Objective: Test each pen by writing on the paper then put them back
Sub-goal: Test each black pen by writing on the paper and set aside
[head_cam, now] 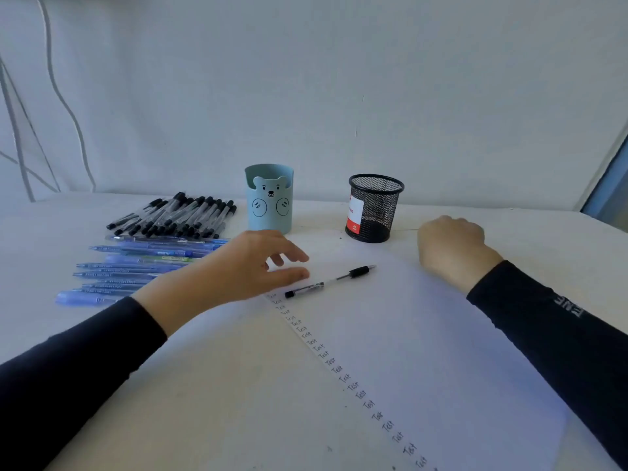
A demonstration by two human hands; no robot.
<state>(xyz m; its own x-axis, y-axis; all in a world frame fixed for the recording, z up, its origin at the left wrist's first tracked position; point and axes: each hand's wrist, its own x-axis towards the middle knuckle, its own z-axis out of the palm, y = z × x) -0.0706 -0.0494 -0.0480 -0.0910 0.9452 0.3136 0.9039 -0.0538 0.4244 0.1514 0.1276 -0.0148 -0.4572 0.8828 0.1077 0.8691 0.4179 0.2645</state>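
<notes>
Paper: pen beside left hand

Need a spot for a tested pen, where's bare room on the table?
Bare table lies between the bear cup and mesh cup, and right of that cup beyond the right hand. Left is crowded: black pens, blue pens.
</notes>
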